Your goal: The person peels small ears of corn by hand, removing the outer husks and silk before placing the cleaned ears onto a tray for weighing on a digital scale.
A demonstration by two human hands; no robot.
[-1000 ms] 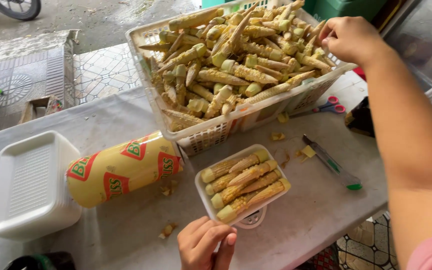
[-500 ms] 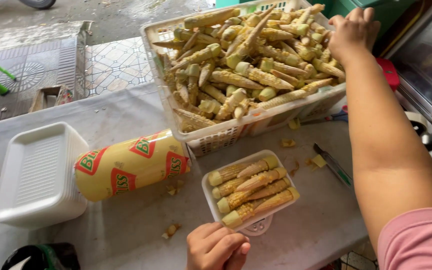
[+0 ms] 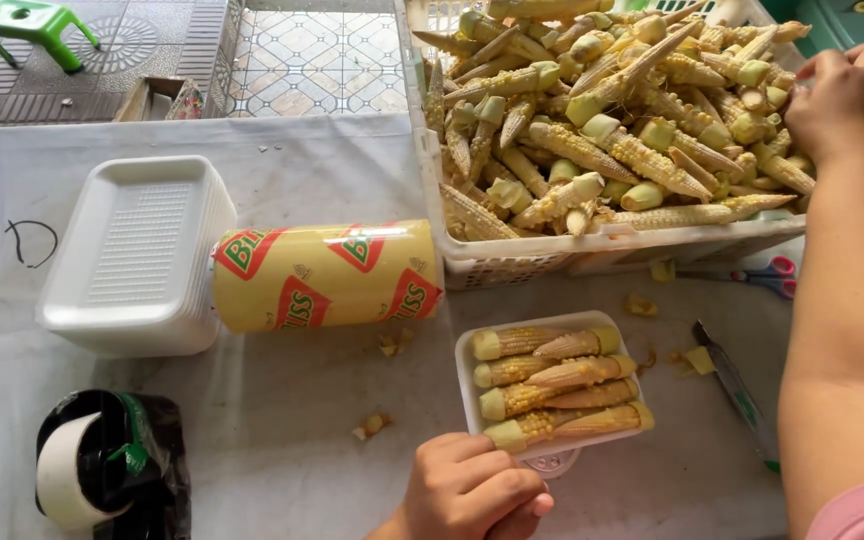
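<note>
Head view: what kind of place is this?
Probably a small produce packing spot: a crate heaped with baby corn, stacked foam trays, a wrap roll, tiled floor beside the table.

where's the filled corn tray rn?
In the head view, the small white tray of baby corn sits low and centre-right on the table, just below the big white crate, with the left hand at its near edge.
</note>
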